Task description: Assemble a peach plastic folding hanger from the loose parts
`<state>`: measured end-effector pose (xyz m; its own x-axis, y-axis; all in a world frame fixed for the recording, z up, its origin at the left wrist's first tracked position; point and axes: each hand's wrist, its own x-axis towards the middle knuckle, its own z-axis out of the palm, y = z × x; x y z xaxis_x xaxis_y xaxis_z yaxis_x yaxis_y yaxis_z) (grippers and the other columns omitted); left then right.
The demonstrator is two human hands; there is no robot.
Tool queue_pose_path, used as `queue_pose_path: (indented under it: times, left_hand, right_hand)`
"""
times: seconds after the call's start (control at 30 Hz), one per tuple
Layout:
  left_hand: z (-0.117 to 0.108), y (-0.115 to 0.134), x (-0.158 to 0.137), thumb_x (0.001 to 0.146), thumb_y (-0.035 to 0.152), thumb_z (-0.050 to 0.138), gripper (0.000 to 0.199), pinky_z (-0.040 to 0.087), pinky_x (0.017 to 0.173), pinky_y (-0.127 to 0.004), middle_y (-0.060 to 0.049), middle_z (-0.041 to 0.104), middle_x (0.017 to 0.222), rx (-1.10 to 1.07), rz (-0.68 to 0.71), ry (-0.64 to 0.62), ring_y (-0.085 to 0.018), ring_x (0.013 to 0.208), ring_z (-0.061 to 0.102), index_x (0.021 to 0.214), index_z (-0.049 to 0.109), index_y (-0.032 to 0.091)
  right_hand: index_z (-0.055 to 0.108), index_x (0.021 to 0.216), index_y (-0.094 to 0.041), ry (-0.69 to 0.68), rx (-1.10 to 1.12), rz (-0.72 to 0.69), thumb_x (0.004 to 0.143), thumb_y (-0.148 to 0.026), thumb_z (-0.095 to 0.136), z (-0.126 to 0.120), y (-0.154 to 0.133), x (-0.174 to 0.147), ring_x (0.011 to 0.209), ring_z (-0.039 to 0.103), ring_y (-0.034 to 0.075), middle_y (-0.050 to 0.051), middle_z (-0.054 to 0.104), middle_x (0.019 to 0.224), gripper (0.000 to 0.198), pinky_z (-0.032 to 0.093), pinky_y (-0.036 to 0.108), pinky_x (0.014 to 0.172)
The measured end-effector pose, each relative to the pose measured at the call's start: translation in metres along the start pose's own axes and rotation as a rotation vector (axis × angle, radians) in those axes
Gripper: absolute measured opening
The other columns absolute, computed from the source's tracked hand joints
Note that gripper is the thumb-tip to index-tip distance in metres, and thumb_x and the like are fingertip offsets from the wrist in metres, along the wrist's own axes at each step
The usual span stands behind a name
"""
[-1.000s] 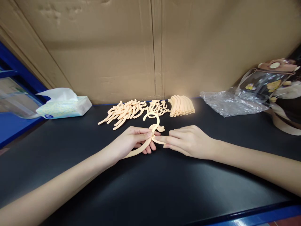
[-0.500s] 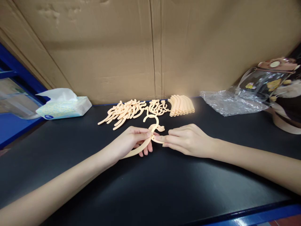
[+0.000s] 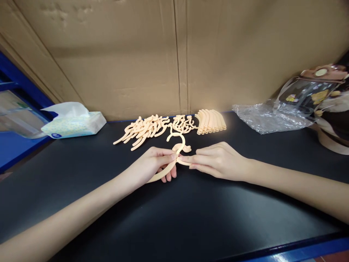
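Observation:
My left hand [image 3: 152,164] is closed around a cream plastic hanger piece [image 3: 163,173], a curved arm with an open hook rising from it. A smaller curved hanger part [image 3: 184,163] is pinched in my right hand [image 3: 221,161], mostly hidden by the fingers. Its inner end meets the base of the hook, by my left thumb; whether the two are joined I cannot tell. Just behind the hook lies another small cream piece [image 3: 186,148], partly covered by it.
Along the back of the black table [image 3: 169,218] lie a pile of curved arms [image 3: 144,129], several small hook-shaped pieces [image 3: 183,124] and a neat row of tubes [image 3: 211,122]. A tissue pack [image 3: 73,123] sits left. Clear plastic [image 3: 272,118] and a bottle [image 3: 308,92] are right. Cardboard [image 3: 122,62] stands behind.
The inner end of the small part in my right hand has swung up against the base of the hook, and the gap there has closed. My left hand has barely moved.

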<state>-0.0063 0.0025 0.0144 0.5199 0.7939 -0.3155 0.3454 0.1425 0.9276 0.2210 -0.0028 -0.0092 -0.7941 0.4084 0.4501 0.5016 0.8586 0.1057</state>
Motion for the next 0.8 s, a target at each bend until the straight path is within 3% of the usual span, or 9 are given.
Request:
queue_pose_path:
  times: [0.1, 0.2, 0.37, 0.53, 0.67, 0.8]
  left_hand:
    - [0.003, 0.0, -0.003, 0.086, 0.042, 0.048, 0.034, 0.041, 0.05, -0.023, -0.002, 0.059, 0.06, 0.153, 0.026, 0.013, -0.012, 0.049, 0.051, 0.065, 0.055, 0.016]
    - [0.008, -0.001, -0.009, 0.093, 0.045, 0.038, 0.041, 0.038, 0.052, -0.024, 0.0, 0.055, 0.059, 0.471, 0.108, 0.118, -0.013, 0.051, 0.05, 0.064, 0.05, 0.018]
    - [0.014, -0.002, -0.017, 0.096, 0.038, 0.028, 0.033, 0.031, 0.055, -0.027, 0.0, 0.053, 0.062, 0.959, 0.207, 0.24, -0.017, 0.055, 0.05, 0.077, 0.049, 0.021]
    - [0.012, -0.003, -0.014, 0.096, 0.045, 0.034, 0.03, 0.029, 0.054, -0.026, 0.0, 0.055, 0.067, 1.051, 0.253, 0.212, -0.018, 0.058, 0.053, 0.082, 0.047, 0.022]
    - [0.009, -0.005, -0.01, 0.09, 0.054, 0.045, 0.035, 0.027, 0.052, -0.025, 0.003, 0.049, 0.057, 1.059, 0.326, 0.154, -0.016, 0.052, 0.05, 0.075, 0.042, 0.022]
    - [0.01, -0.007, -0.008, 0.092, 0.053, 0.044, 0.036, 0.024, 0.051, -0.025, 0.004, 0.049, 0.055, 1.103, 0.353, 0.147, -0.015, 0.048, 0.048, 0.073, 0.041, 0.022]
  right_hand:
    - [0.062, 0.123, -0.023, -0.028, 0.102, 0.032, 0.1, -0.031, 0.039, 0.002, 0.002, 0.0, 0.061, 0.057, 0.011, 0.0, 0.066, 0.073, 0.033, 0.034, 0.023, 0.055]
    - [0.061, 0.116, -0.019, -0.043, 0.231, 0.123, 0.097, -0.033, 0.048, 0.004, 0.004, 0.001, 0.072, 0.063, 0.014, 0.001, 0.071, 0.083, 0.027, 0.04, 0.024, 0.063]
    - [0.059, 0.097, -0.017, -0.025, 0.231, 0.239, 0.087, -0.034, 0.063, 0.005, 0.002, 0.003, 0.065, 0.061, 0.016, -0.002, 0.069, 0.069, 0.02, 0.04, 0.026, 0.067]
    - [0.058, 0.087, -0.018, 0.041, 0.158, 0.299, 0.081, -0.047, 0.066, 0.006, 0.001, 0.005, 0.061, 0.055, 0.015, -0.002, 0.061, 0.063, 0.03, 0.038, 0.027, 0.067]
    - [0.056, 0.083, -0.019, 0.04, 0.149, 0.379, 0.071, -0.059, 0.069, 0.006, 0.002, 0.005, 0.061, 0.052, 0.015, -0.002, 0.058, 0.066, 0.044, 0.037, 0.027, 0.063]
    - [0.053, 0.088, -0.02, 0.056, 0.214, 0.436, 0.079, -0.063, 0.059, 0.004, 0.003, 0.005, 0.061, 0.052, 0.014, -0.002, 0.057, 0.069, 0.045, 0.038, 0.027, 0.061]
